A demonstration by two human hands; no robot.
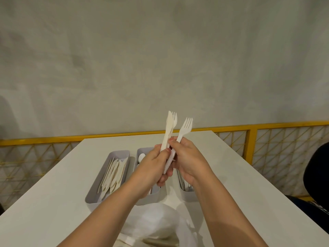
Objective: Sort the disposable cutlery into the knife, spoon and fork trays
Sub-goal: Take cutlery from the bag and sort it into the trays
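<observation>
Both hands are raised together above the trays. My left hand (154, 164) grips a small bunch of white cutlery (170, 128), a knife and a fork upright. My right hand (188, 160) pinches the handle of a single white fork (186, 128), tines up, right beside the bunch. Three grey trays stand in a row on the table: the left tray (94, 186) holds several knives (114, 172), the middle tray (140, 151) shows a spoon (141, 157) and is mostly hidden by my left hand, the right tray (187, 194) is mostly hidden behind my right wrist.
A white plastic bag (154, 223) with more cutlery lies on the white table (240, 184) near its front edge, between my forearms. A yellow railing (252, 138) runs behind the table. A dark shape (318, 172) sits at the right edge.
</observation>
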